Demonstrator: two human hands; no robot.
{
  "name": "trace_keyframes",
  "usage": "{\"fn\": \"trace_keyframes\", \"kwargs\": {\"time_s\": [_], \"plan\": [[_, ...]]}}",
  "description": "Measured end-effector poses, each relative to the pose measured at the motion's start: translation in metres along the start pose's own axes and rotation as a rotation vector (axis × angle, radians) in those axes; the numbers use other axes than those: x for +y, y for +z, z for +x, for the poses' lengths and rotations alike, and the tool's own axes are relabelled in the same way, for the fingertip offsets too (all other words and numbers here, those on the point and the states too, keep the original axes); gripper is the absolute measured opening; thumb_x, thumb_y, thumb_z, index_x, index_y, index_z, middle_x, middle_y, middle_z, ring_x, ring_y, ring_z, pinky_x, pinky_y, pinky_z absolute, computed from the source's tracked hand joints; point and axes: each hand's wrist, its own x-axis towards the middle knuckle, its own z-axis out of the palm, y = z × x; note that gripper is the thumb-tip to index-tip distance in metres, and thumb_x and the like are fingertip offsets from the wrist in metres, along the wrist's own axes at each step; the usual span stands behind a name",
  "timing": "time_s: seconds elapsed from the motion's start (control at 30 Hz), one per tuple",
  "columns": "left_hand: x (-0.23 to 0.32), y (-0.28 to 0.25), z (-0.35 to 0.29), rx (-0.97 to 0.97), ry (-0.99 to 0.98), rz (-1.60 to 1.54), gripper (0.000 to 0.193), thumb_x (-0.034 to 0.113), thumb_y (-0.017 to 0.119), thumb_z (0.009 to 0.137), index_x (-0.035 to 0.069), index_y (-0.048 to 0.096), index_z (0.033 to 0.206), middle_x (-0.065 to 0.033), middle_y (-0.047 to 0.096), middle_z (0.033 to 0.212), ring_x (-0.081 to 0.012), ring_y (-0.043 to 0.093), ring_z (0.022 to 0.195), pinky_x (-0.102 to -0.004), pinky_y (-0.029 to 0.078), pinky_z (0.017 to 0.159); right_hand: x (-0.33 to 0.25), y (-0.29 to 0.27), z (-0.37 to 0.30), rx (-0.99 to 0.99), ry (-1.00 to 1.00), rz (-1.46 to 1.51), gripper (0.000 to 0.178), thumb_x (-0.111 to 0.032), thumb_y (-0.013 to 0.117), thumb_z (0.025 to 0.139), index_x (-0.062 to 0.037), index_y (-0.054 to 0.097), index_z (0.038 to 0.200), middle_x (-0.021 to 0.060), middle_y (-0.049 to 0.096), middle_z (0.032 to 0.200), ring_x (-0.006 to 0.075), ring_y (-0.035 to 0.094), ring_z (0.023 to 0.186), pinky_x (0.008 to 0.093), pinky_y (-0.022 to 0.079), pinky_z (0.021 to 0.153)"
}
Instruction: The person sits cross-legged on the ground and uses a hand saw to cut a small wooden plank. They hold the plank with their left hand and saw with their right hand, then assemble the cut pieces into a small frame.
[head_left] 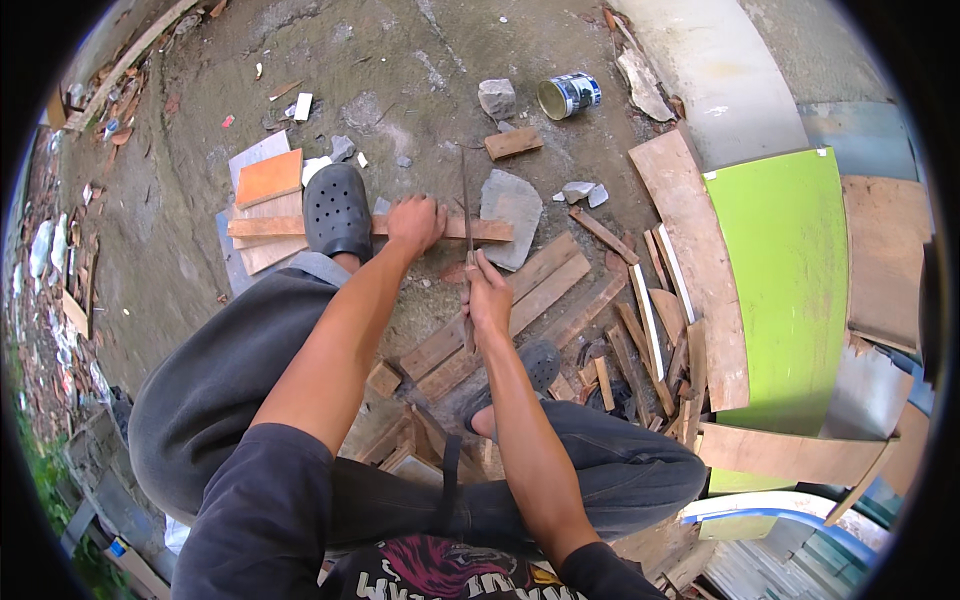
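Note:
A narrow wooden strip (pixel 268 227) lies crosswise in front of me, propped over flat boards on the left and a flat grey stone (pixel 512 215) on the right. My left hand (pixel 415 222) is closed round the strip, right of the dark clog (pixel 337 205) that presses on it. In my right hand (pixel 488 298) is a handsaw (pixel 467 205), gripped by its handle. Its thin blade is seen nearly edge-on, pointing away from me and crossing the strip close to its right end. Whether the teeth have cut into the wood, I cannot tell.
An orange board piece (pixel 270 178) rests at the left. Beyond the strip are a wood block (pixel 513 143), a rock (pixel 497 98) and a tipped can (pixel 569 95). Several planks (pixel 545 290) and offcuts lie at the right, beside a green panel (pixel 780 280).

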Motion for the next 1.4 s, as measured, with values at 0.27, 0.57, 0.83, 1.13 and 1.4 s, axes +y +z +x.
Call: {"fn": "trace_keyframes", "kwargs": {"time_s": [0.27, 0.57, 0.83, 1.13, 1.4], "plan": [[0.003, 0.029, 0.017, 0.069, -0.213, -0.011, 0.052, 0.050, 0.048, 0.096, 0.007, 0.076, 0.090, -0.0200, 0.073, 0.090, -0.0372, 0.068, 0.095, -0.0508, 0.044, 0.096, 0.000, 0.002, 0.003, 0.029, 0.001, -0.052, 0.039, -0.018, 0.060, 0.102, -0.0119, 0.060, 0.141, 0.0030, 0.065, 0.076, 0.0075, 0.051, 0.053, 0.0269, 0.043, 0.048], [0.016, 0.021, 0.027, -0.189, -0.296, 0.020, 0.052, 0.051, 0.049, 0.092, 0.008, 0.078, 0.094, -0.0221, 0.073, 0.087, -0.0391, 0.071, 0.090, -0.0468, 0.047, 0.094, 0.027, -0.003, 0.009, 0.070, -0.107, -0.160, 0.040, -0.021, 0.060, 0.103, -0.0095, 0.059, 0.142, -0.0057, 0.055, 0.073, 0.0038, 0.042, 0.057, 0.0249, 0.037, 0.051], [0.015, 0.015, 0.032, -0.228, -0.357, 0.011, 0.052, 0.047, 0.046, 0.092, 0.007, 0.078, 0.097, -0.0215, 0.074, 0.095, -0.0357, 0.072, 0.095, -0.0468, 0.046, 0.099, 0.025, -0.025, -0.086, 0.053, 0.072, -0.052, 0.042, -0.024, 0.057, 0.105, -0.0078, 0.055, 0.144, -0.0040, 0.059, 0.084, 0.0041, 0.043, 0.062, 0.0245, 0.040, 0.055], [0.016, 0.023, 0.030, -0.234, -0.318, 0.002, 0.051, 0.050, 0.047, 0.092, 0.008, 0.077, 0.098, -0.0229, 0.073, 0.093, -0.0390, 0.071, 0.090, -0.0464, 0.051, 0.090, 0.028, 0.002, 0.030, 0.066, -0.117, -0.187, 0.044, -0.027, 0.055, 0.106, -0.0046, 0.054, 0.144, 0.0042, 0.070, 0.102, 0.0053, 0.049, 0.067, 0.0240, 0.046, 0.061], [0.005, 0.020, 0.027, -0.165, -0.315, -0.009, 0.047, 0.046, 0.050, 0.091, 0.007, 0.077, 0.091, -0.0220, 0.073, 0.089, -0.0390, 0.072, 0.087, -0.0467, 0.051, 0.089, 0.037, -0.013, -0.037, 0.047, -0.051, -0.264, 0.044, -0.026, 0.056, 0.105, -0.0048, 0.055, 0.144, -0.0019, 0.060, 0.079, 0.0040, 0.049, 0.069, 0.0223, 0.043, 0.061]]}}
